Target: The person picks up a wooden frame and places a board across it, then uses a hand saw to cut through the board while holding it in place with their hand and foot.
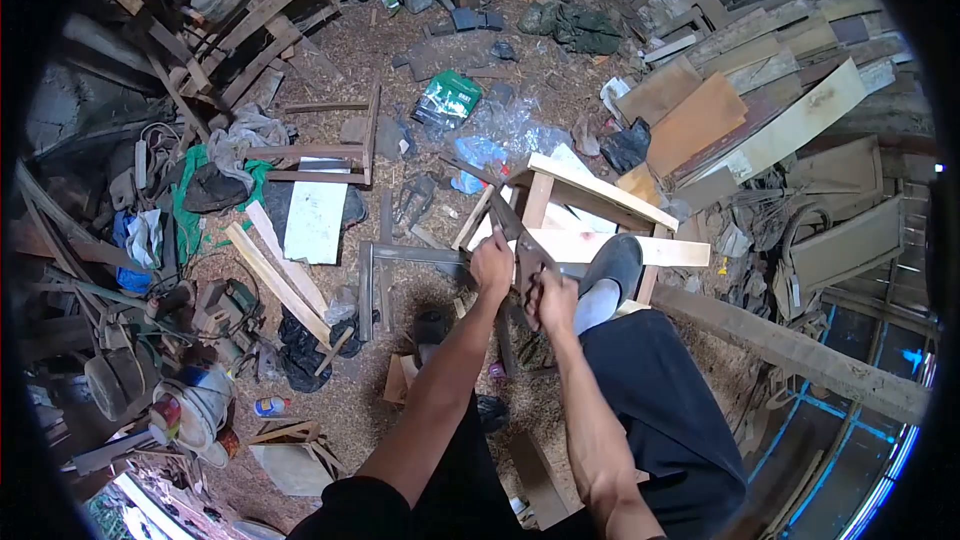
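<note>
My right hand is wrapped around the handle end of a dark handsaw, whose blade points away from me across the left part of a pale wooden board. Just left of the saw, my left hand is closed at the board's left end, with its thumb up. The board lies on a low wooden frame with legs. My right foot, in a dark shoe, presses on the board. Where the blade meets the wood is partly hidden.
Sawdust covers the ground. A green packet and clear plastic lie ahead. Leaning planks fill the right side. On the left are a white panel, long offcuts and a paint-stained bucket. A long beam runs along the right.
</note>
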Demonstrator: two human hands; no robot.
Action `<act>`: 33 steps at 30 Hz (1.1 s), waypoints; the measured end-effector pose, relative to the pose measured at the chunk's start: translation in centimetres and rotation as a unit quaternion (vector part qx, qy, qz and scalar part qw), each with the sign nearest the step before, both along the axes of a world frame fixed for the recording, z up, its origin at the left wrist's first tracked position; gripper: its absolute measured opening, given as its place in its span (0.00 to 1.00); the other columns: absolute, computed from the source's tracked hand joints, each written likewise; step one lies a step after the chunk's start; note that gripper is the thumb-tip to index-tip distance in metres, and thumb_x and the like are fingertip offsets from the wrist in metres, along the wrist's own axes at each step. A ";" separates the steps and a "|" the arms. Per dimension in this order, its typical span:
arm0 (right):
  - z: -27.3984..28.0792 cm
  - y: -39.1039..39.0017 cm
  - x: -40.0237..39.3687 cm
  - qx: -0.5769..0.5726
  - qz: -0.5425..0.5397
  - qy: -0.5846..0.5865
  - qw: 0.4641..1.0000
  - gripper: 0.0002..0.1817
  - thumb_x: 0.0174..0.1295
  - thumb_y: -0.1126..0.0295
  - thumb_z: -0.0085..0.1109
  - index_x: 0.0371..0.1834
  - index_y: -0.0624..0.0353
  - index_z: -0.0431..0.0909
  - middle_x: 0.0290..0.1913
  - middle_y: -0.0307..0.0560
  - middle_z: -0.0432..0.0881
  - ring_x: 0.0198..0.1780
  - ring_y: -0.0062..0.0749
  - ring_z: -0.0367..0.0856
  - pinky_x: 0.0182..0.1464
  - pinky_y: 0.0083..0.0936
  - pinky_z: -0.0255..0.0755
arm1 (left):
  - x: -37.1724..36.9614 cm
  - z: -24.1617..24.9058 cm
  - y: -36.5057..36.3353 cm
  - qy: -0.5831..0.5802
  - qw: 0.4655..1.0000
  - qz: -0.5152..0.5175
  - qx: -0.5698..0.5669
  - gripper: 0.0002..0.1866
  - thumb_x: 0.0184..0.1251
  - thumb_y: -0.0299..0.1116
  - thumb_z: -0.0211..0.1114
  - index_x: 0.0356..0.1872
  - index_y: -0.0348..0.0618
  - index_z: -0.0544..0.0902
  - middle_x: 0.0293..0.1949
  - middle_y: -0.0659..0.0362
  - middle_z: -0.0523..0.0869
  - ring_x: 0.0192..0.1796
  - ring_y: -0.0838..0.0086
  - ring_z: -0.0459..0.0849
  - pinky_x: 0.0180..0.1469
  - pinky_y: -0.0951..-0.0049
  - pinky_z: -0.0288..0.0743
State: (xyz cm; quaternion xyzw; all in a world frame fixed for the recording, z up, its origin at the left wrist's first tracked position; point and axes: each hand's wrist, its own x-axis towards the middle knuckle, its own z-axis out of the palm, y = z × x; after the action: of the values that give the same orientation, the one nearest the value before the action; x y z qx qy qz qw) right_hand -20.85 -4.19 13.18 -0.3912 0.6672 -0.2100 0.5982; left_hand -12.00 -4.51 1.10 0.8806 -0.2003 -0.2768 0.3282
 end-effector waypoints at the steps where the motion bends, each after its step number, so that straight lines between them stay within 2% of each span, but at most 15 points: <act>1: -1.0 1.7 -0.8 -0.018 -0.010 -0.001 1.000 0.13 0.60 0.68 0.47 0.20 0.62 0.68 0.13 0.40 0.68 0.12 0.25 0.67 0.15 0.23 0.61 | -0.2 -0.3 -0.5 0.035 0.998 -0.034 0.030 0.27 0.70 0.49 0.45 0.26 0.37 0.83 0.27 0.40 0.82 0.32 0.45 0.81 0.37 0.50 0.73; 5: -6.2 7.5 -1.2 -0.132 -0.075 -0.029 0.988 0.09 0.57 0.74 0.49 0.20 0.62 0.70 0.14 0.38 0.70 0.13 0.21 0.67 0.16 0.21 0.61 | -0.1 0.6 -0.6 0.046 0.999 0.011 0.021 0.29 0.70 0.48 0.45 0.22 0.34 0.83 0.25 0.40 0.82 0.31 0.44 0.81 0.38 0.49 0.74; 7: -9.4 8.4 -1.1 -0.294 0.010 0.068 0.953 0.09 0.56 0.74 0.51 0.19 0.63 0.70 0.14 0.37 0.70 0.15 0.17 0.66 0.17 0.20 0.60 | -0.3 -1.8 -0.6 0.042 0.998 0.024 0.033 0.29 0.69 0.48 0.45 0.22 0.34 0.83 0.24 0.40 0.81 0.31 0.43 0.81 0.39 0.49 0.74; 9: -9.0 7.5 -1.3 -0.261 -0.007 0.044 0.964 0.10 0.56 0.73 0.51 0.18 0.63 0.70 0.14 0.37 0.70 0.14 0.17 0.66 0.16 0.19 0.59 | 0.0 -4.1 -0.5 0.055 0.998 -0.014 0.017 0.28 0.68 0.49 0.46 0.23 0.35 0.84 0.25 0.39 0.81 0.32 0.43 0.81 0.40 0.50 0.74; 11: -2.2 4.4 0.1 -0.070 -0.060 -0.016 0.996 0.11 0.57 0.73 0.50 0.18 0.63 0.70 0.13 0.39 0.70 0.12 0.20 0.65 0.15 0.20 0.59 | 0.7 -3.0 -1.0 0.108 0.992 -0.046 0.040 0.27 0.67 0.49 0.48 0.23 0.36 0.84 0.26 0.40 0.82 0.34 0.44 0.82 0.41 0.50 0.74; 13: -1.2 3.0 -0.1 -0.008 -0.100 -0.071 0.992 0.12 0.57 0.73 0.49 0.16 0.63 0.70 0.14 0.40 0.72 0.10 0.22 0.64 0.14 0.21 0.58 | 0.2 -2.4 -1.4 0.064 0.994 -0.027 0.081 0.27 0.65 0.50 0.50 0.23 0.36 0.84 0.25 0.41 0.82 0.34 0.44 0.82 0.43 0.51 0.75; 15: -2.2 3.8 -0.1 -0.033 -0.081 -0.050 0.995 0.12 0.57 0.72 0.50 0.16 0.62 0.70 0.13 0.39 0.70 0.11 0.20 0.62 0.14 0.21 0.57 | 0.3 -1.7 -1.2 0.103 0.991 -0.017 0.089 0.26 0.65 0.49 0.50 0.24 0.36 0.85 0.26 0.40 0.83 0.35 0.45 0.82 0.43 0.51 0.75; 17: -5.8 5.9 -0.8 -0.246 0.029 0.079 0.966 0.10 0.56 0.72 0.51 0.18 0.63 0.69 0.14 0.36 0.66 0.12 0.18 0.62 0.14 0.19 0.56 | 0.6 -1.8 -1.5 0.140 0.986 0.002 0.096 0.25 0.64 0.49 0.51 0.26 0.35 0.85 0.28 0.40 0.83 0.36 0.45 0.83 0.44 0.52 0.75; 18: -5.7 6.4 -0.7 -0.275 0.013 0.081 0.958 0.08 0.54 0.74 0.51 0.20 0.63 0.69 0.14 0.33 0.64 0.14 0.16 0.62 0.15 0.17 0.56 | 0.9 -2.0 -1.5 0.125 0.985 -0.014 0.119 0.25 0.64 0.48 0.51 0.28 0.34 0.84 0.29 0.39 0.83 0.37 0.45 0.83 0.44 0.52 0.75; 22: -7.0 7.2 -0.5 -0.170 -0.095 -0.094 0.976 0.06 0.55 0.76 0.50 0.21 0.63 0.69 0.15 0.32 0.66 0.15 0.14 0.62 0.16 0.15 0.55 | 1.1 -3.0 -2.5 0.111 0.981 -0.038 0.152 0.23 0.64 0.44 0.50 0.33 0.29 0.82 0.33 0.37 0.83 0.41 0.44 0.82 0.46 0.52 0.76; 25: -6.9 7.3 -0.9 -0.176 -0.071 -0.073 0.979 0.06 0.55 0.78 0.49 0.21 0.62 0.69 0.15 0.32 0.65 0.14 0.13 0.61 0.15 0.16 0.55 | 0.7 -5.2 -1.8 0.060 0.988 -0.083 0.117 0.22 0.63 0.43 0.50 0.29 0.30 0.82 0.30 0.39 0.83 0.39 0.44 0.83 0.44 0.52 0.77; 26: -5.8 6.9 -0.5 -0.146 -0.088 -0.084 0.982 0.05 0.54 0.79 0.49 0.22 0.62 0.69 0.16 0.31 0.65 0.14 0.13 0.60 0.15 0.16 0.55 | -0.4 -13.4 -0.3 -0.052 0.977 -0.203 0.050 0.17 0.60 0.38 0.53 0.25 0.34 0.81 0.26 0.41 0.83 0.34 0.47 0.84 0.39 0.54 0.79; 27: -5.9 6.9 -0.6 -0.144 -0.089 -0.083 0.982 0.05 0.54 0.79 0.49 0.22 0.62 0.69 0.16 0.31 0.65 0.14 0.13 0.60 0.15 0.16 0.55 | 0.0 -12.1 -0.3 -0.051 0.976 -0.203 0.052 0.17 0.60 0.38 0.53 0.25 0.34 0.81 0.26 0.41 0.83 0.34 0.47 0.84 0.39 0.54 0.79; 29: -6.2 6.7 -0.7 -0.199 -0.059 -0.050 0.977 0.05 0.54 0.78 0.51 0.21 0.62 0.69 0.16 0.32 0.66 0.15 0.13 0.62 0.16 0.16 0.56 | 1.3 -7.7 -0.8 -0.173 0.901 -0.394 0.047 0.10 0.56 0.32 0.56 0.24 0.36 0.81 0.23 0.43 0.82 0.29 0.53 0.84 0.33 0.58 0.80; 33: -6.3 7.7 -0.5 -0.230 -0.020 0.036 0.972 0.04 0.53 0.77 0.53 0.22 0.64 0.71 0.16 0.32 0.68 0.16 0.13 0.64 0.18 0.17 0.57 | 1.1 -7.7 -0.4 -0.033 0.947 -0.320 0.021 0.10 0.51 0.34 0.60 0.21 0.38 0.79 0.17 0.45 0.79 0.24 0.56 0.83 0.30 0.57 0.76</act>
State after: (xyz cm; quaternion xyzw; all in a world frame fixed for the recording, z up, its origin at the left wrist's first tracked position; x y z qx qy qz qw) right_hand -21.32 3.53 6.88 -0.5119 0.6301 -0.3555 0.4632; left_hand -10.88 -4.91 -6.64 0.7855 -0.4761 -0.3426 0.1974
